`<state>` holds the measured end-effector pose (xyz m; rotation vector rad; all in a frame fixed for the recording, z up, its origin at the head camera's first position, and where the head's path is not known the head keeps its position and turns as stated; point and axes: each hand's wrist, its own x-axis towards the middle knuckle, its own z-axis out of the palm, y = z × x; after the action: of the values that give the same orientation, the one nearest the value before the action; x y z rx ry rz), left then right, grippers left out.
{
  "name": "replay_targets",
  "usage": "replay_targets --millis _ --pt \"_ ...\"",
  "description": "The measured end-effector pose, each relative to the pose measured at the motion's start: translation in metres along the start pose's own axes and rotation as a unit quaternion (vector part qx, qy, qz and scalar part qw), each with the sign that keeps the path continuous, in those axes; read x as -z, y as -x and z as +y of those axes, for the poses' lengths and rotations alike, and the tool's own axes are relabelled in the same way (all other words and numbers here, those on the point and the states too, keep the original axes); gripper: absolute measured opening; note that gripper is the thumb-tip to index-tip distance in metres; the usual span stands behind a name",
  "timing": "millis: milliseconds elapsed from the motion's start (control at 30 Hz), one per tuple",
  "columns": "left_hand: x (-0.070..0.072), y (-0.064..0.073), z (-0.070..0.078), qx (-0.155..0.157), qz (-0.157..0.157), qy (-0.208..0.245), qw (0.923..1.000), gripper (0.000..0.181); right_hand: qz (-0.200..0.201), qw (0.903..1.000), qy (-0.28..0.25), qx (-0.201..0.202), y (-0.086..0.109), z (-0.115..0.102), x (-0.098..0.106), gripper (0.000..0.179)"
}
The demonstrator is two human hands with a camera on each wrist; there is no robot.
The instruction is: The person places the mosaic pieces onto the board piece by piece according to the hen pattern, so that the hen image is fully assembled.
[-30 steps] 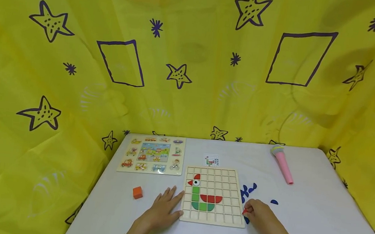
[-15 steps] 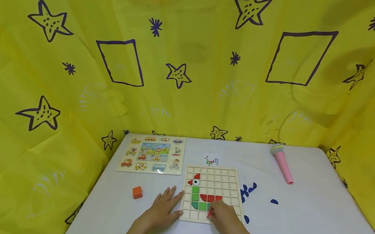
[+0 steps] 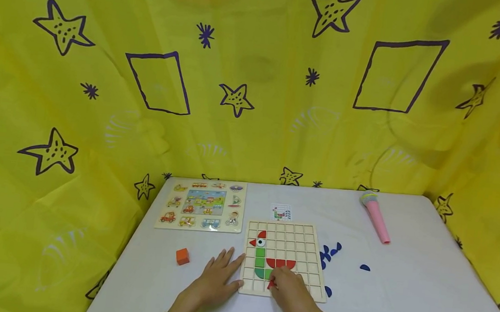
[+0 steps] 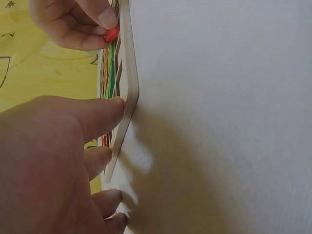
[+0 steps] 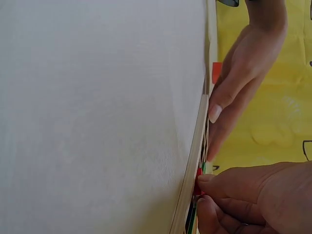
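My right hand (image 3: 293,293) pinches a small red piece (image 3: 271,284) between thumb and fingertips, over the bottom row of the wooden grid board (image 3: 301,236). The right wrist view shows that red piece (image 5: 198,181) low at the board's near edge. Colored tiles on the board form a bird: a white eye tile (image 3: 260,242), green squares (image 3: 260,262) for a neck and a red wing row (image 3: 277,263). Part of the green bottom row is hidden behind my right hand. My left hand (image 3: 215,279) lies with spread fingers, thumb and fingertip touching the board's left edge.
Several dark blue half-round pieces (image 3: 365,267) lie right of the board. Behind it is a small bird picture card (image 3: 281,212). A vehicle puzzle board (image 3: 237,220) lies back left, with an orange cube (image 3: 182,256) nearer. A pink toy microphone (image 3: 378,222) lies back right.
My right hand has carried the red piece leftward from beside the board's right edge to over its bottom row. My left hand has stayed at the board's left edge.
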<state>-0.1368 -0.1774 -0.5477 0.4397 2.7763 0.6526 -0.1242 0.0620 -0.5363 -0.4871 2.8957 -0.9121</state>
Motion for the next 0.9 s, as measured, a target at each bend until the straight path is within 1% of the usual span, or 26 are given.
replay_targets --millis 200,400,533,700,900 --pt "-0.0012 -0.0004 -0.0008 0.0 -0.001 0.001 1.0 0.069 0.001 0.9998 0.0 0.019 0.0021 -0.0012 -0.0027 0.01" --pt "-0.001 0.001 -0.0009 -0.006 0.0 0.003 1.0 0.068 0.0 0.9996 0.0 0.03 0.0038 -0.0009 -0.0042 0.01" --pt "-0.0002 0.0016 -0.0006 -0.009 0.002 0.001 1.0 0.068 0.002 0.9992 0.01 0.039 0.0036 -0.0009 -0.0047 0.009" --pt "-0.0002 0.0012 -0.0011 -0.008 0.001 0.002 1.0 0.068 -0.002 0.9988 0.024 0.043 0.0025 -0.0009 -0.0039 0.006" --pt "-0.0006 0.0011 -0.0023 -0.008 0.004 0.001 1.0 0.068 -0.006 0.9989 0.012 0.046 0.0012 -0.001 -0.0005 0.002"
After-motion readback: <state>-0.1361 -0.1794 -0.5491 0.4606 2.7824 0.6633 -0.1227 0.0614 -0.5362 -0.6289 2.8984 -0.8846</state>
